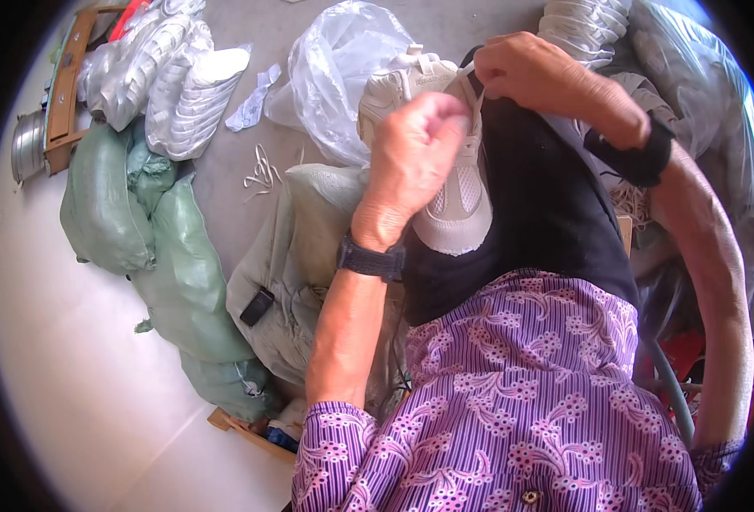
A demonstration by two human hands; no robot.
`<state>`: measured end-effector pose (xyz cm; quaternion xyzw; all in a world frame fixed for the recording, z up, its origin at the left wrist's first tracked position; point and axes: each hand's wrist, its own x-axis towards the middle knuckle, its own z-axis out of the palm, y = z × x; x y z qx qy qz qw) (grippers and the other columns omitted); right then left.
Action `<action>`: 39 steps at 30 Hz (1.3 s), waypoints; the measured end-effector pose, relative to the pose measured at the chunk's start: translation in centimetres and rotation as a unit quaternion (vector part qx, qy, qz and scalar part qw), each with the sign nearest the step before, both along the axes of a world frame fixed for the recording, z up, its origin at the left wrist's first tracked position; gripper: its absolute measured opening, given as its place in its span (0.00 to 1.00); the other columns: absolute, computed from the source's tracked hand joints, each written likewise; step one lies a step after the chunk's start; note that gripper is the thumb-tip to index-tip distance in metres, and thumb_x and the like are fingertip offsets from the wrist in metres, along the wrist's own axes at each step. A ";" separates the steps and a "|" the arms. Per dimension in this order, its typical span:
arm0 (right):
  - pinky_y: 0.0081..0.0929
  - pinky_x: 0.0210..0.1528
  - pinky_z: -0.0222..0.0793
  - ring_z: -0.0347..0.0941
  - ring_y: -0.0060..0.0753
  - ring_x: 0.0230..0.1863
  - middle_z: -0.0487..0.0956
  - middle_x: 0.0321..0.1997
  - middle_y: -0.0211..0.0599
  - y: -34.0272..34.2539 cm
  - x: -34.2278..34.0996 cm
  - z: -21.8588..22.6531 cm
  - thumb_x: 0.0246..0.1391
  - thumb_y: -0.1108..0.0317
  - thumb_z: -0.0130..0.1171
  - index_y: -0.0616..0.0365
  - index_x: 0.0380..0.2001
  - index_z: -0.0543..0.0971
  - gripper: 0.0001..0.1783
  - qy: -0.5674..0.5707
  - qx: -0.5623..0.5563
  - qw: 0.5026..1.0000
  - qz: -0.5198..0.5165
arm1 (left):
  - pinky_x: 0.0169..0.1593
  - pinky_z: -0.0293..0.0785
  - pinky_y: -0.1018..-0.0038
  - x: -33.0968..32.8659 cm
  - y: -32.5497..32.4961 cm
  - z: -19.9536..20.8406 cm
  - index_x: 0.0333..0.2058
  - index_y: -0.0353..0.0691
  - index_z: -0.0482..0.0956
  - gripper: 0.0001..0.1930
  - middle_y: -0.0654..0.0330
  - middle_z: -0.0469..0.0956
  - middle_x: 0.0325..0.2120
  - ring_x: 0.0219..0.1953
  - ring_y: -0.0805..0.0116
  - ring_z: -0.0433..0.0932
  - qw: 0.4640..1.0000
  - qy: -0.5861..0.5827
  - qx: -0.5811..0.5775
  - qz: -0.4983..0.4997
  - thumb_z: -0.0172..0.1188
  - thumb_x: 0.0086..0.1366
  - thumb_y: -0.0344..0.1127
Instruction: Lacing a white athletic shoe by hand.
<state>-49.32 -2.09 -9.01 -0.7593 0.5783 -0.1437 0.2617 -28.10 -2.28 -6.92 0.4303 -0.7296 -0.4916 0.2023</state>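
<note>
A cream-white sneaker [457, 210] with a mesh toe rests on my lap, its toe pointing toward me. Over its lacing area, my left hand [418, 154] is closed with the fingertips curled in; what they grip is hidden behind the hand. Up at the shoe's collar, my right hand [537, 78] pinches a pale shoelace [478, 109], which runs down to the shoe. Black wrist bands circle both my wrists.
Stacked white shoes [191, 98] in plastic stand at the far left, above green sacks [176, 264]. A clear plastic bag [334, 64] and loose laces [263, 171] lie on the floor. A pale sack [262, 256] carries a small black device [258, 306]. More bagged shoes [583, 30] crowd the right.
</note>
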 end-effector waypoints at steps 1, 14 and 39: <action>0.37 0.40 0.68 0.74 0.49 0.37 0.75 0.32 0.41 -0.4 -0.6 0.4 0.46 0.67 0.59 0.59 0.31 0.76 0.09 -0.042 0.016 0.998 0.032 | 0.24 0.62 0.84 0.8 -0.4 -1.2 0.38 0.37 0.78 0.08 0.75 0.68 0.20 0.18 0.84 0.64 0.998 0.064 -0.010 0.017 0.56 0.64 0.34; 0.35 0.35 0.68 0.75 0.40 0.36 0.76 0.31 0.36 -0.2 1.8 0.6 0.53 0.68 0.53 0.56 0.36 0.75 0.08 -0.049 -0.117 0.991 0.045 | 0.26 0.64 0.82 0.3 -5.2 0.1 0.36 0.35 0.80 0.11 0.70 0.72 0.22 0.23 0.83 0.66 0.999 -0.038 -0.017 0.016 0.57 0.64 0.37; 0.14 0.29 0.57 0.51 0.09 0.17 0.60 0.17 0.15 7.6 -5.4 -0.6 0.58 0.66 0.51 0.51 0.40 0.73 0.07 -0.638 0.178 0.715 -0.224 | 0.18 0.58 0.82 4.2 -1.1 -2.2 0.36 0.38 0.75 0.06 0.72 0.63 0.14 0.12 0.82 0.59 0.845 0.314 0.396 0.176 0.53 0.66 0.33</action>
